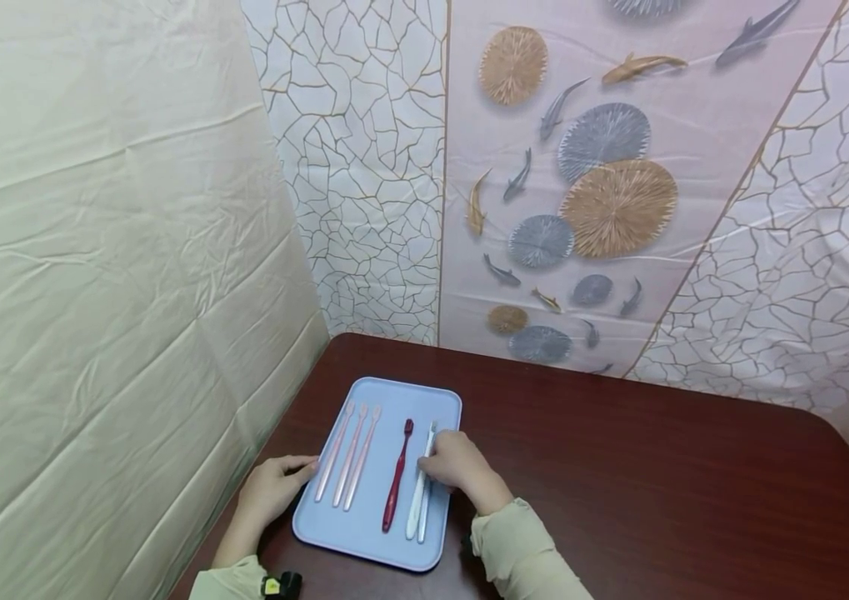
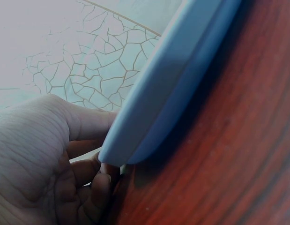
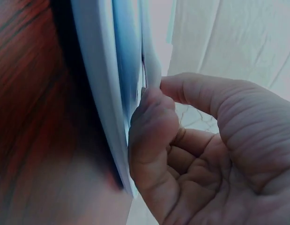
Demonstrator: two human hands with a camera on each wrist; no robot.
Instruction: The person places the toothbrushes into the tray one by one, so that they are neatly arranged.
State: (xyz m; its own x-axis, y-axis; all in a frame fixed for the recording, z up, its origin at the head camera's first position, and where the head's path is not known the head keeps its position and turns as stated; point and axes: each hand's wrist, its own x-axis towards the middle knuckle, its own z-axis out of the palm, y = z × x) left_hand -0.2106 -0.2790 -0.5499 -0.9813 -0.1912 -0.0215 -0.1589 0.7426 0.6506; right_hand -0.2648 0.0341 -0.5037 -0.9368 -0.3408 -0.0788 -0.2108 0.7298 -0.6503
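A light blue tray lies on the table with several toothbrushes on it. My left hand holds the tray's left edge, the thumb on the rim and fingers curled beneath it in the left wrist view. At the tray's right side my right hand pinches a white toothbrush between thumb and fingers, its handle showing in the right wrist view. A second pale toothbrush lies close beside it. Left of these are a dark red toothbrush and three pink toothbrushes.
The dark reddish-brown table extends to the right of the tray. A cream cloth wall stands along the left, and a patterned cloth hangs behind the table's far edge.
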